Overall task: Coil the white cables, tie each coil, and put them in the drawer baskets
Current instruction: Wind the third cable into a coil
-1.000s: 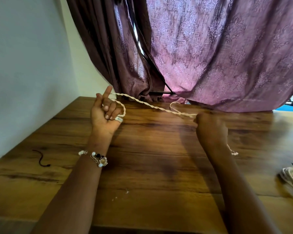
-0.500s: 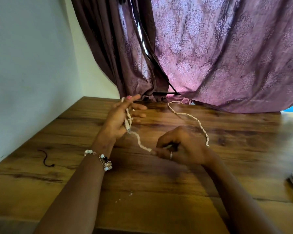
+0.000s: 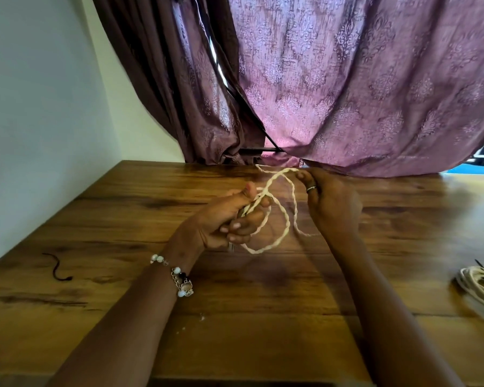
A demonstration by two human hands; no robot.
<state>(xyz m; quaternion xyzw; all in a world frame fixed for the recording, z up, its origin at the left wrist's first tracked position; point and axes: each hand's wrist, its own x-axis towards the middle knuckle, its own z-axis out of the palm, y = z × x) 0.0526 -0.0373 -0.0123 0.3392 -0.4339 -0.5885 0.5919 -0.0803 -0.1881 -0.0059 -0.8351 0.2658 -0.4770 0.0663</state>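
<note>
A white twisted cable hangs in loose loops above the wooden table. My left hand grips the gathered strands, thumb up, fingers curled round them. My right hand is just right of it and pinches the top of a loop near the curtain. A free cable end trails past the far table edge. No drawer or basket is in view.
A coiled white cable with a black tie lies at the table's right edge. A short black tie lies at the left. A purple curtain hangs behind the table, and a white wall stands to the left.
My right hand has moved from near the table up and away, carrying the cable into a loop. My left hand now grips more strands, and the loops hang lower.
</note>
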